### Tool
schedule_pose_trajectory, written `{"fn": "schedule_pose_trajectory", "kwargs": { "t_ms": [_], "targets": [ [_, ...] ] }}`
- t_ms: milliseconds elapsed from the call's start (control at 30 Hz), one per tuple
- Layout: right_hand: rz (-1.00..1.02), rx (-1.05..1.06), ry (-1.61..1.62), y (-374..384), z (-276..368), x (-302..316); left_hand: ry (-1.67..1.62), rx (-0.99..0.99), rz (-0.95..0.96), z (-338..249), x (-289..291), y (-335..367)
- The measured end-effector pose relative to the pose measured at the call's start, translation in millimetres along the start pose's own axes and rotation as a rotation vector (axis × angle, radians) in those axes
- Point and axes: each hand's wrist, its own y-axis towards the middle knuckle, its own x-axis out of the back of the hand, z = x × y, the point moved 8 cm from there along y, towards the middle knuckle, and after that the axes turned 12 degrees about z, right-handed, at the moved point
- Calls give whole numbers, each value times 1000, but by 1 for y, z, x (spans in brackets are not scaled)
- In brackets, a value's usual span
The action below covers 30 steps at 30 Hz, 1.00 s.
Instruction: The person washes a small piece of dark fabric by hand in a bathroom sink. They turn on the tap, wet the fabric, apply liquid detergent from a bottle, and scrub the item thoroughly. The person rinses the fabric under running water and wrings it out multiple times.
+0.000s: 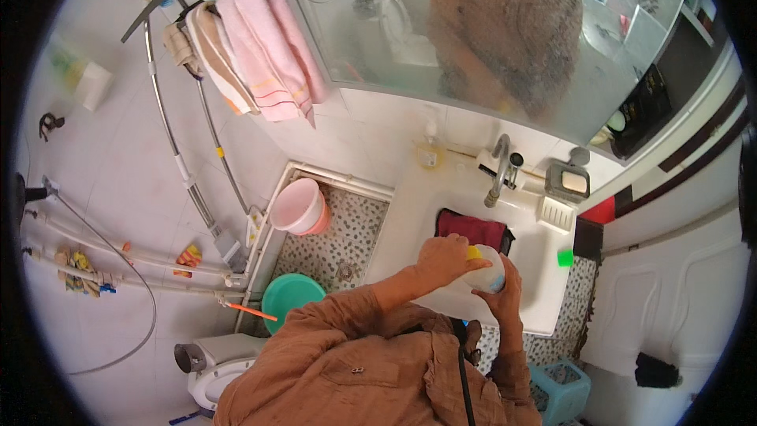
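Observation:
Over the front of the white sink [402, 237], my right hand [507, 300] is wrapped around a rounded, whitish translucent container [486, 268] with a bluish patch low on it. My left hand [443, 260] is closed at the container's upper left side. A small yellow thing [474, 252] shows at its fingertips, against the container; its kind cannot be made out. Just behind my hands, a dark red cloth [471, 227] with a black edge lies in the basin. A bright green cap-like piece [565, 258] sits on the sink's right rim.
Behind the basin stand a faucet [502, 170], a soap dispenser bottle [430, 155] and soap dishes [557, 214]. A mirror [378, 39] hangs above. To the left are a pink basin [296, 203], a green basin [292, 297] and a toilet [225, 379]; a blue stool [572, 386] is at right.

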Motion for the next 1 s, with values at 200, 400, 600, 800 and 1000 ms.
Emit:
{"fn": "schedule_pose_trajectory", "kwargs": {
  "t_ms": [200, 400, 600, 800, 1000],
  "targets": [
    [24, 9, -2, -2, -13, 11, -298, -314, -51, 0, -15, 0],
    [81, -48, -42, -6, -14, 18, -356, -497, -4, -6, -10, 1],
    [49, -216, -210, -21, -47, 28, -420, -149, -150, 41, -1, 11],
    [23, -249, -376, -20, -45, 52, -619, -10, -47, 79, -18, 3],
    [17, -262, -341, -22, -57, 61, -727, -11, -83, 80, -21, -6]
  ]
}}
